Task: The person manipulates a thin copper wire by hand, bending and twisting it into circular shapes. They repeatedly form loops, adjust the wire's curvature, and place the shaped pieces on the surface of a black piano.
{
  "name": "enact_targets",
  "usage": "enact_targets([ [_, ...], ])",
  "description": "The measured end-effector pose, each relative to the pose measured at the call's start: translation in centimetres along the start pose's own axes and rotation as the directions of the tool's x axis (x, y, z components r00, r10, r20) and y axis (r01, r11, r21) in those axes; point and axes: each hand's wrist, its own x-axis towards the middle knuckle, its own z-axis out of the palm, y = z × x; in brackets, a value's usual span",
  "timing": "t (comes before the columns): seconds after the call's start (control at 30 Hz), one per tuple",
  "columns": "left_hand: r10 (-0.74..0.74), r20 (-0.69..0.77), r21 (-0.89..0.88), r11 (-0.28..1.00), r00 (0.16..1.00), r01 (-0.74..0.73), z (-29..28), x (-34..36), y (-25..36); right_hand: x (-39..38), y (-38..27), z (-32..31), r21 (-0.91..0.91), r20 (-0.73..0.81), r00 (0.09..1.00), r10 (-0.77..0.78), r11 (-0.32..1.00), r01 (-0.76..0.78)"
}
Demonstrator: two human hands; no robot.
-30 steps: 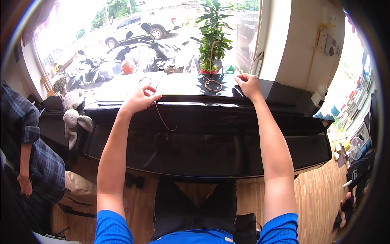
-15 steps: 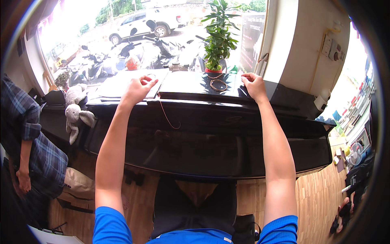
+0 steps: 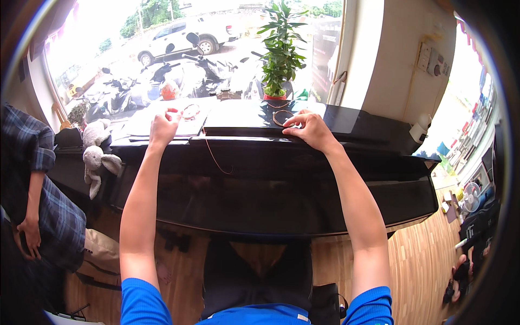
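Observation:
My left hand is over white sheets on top of a glossy black upright piano. Its fingers are curled and pinched together; whatever they may hold is too small to see. Just right of those fingertips lies a small reddish coil of wire or string. A thin reddish strand hangs from near it down the piano's front. My right hand has thumb and forefinger apart at the near right edge of a dark coiled wire, which lies on the lid; I cannot tell whether they touch.
A potted plant stands behind the lid by the window. Grey plush rabbits sit at the piano's left end. At far left stands a person in a plaid shirt. A white wall rises at right.
My right hand has moved left from the lid's right part to the dark coil. My left hand has drawn away leftward, leaving the reddish coil in plain sight. The view has shifted slightly.

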Motion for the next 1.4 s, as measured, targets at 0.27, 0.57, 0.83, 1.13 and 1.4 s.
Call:
enact_targets([
  [0.27, 0.063, 0.025, -0.041, 0.997, 0.998, -0.062, -0.7, -0.2, 1.1, -1.0, -0.2, -1.8, -0.126, 0.052, 0.999, 0.006, 0.992, 0.0],
  [0.57, -0.034, 0.009, 0.114, 0.993, 0.999, 0.033, -3.1, 1.5, -2.7, -6.3, 9.4, -9.8, -0.087, -0.294, 0.924, 0.244, 0.956, -0.28],
  [0.83, -0.006, 0.103, 0.214, 0.977, 0.995, -0.017, -3.9, 4.7, -7.4, -5.2, 9.4, -8.0, -0.076, -0.464, 0.863, 0.2, 0.961, -0.264],
  [1.13, 0.014, 0.303, 0.142, 0.988, 0.953, -0.06, -2.6, 2.9, -6.6, -5.6, 9.2, -7.6, -0.158, -0.536, 0.831, 0.149, 0.949, -0.272],
  [1.4, 0.012, 0.203, 0.166, 0.985, 0.979, -0.046, -2.7, 3.0, -6.1, -6.0, 9.4, -7.7, -0.178, -0.539, 0.828, 0.156, 0.939, -0.293],
])
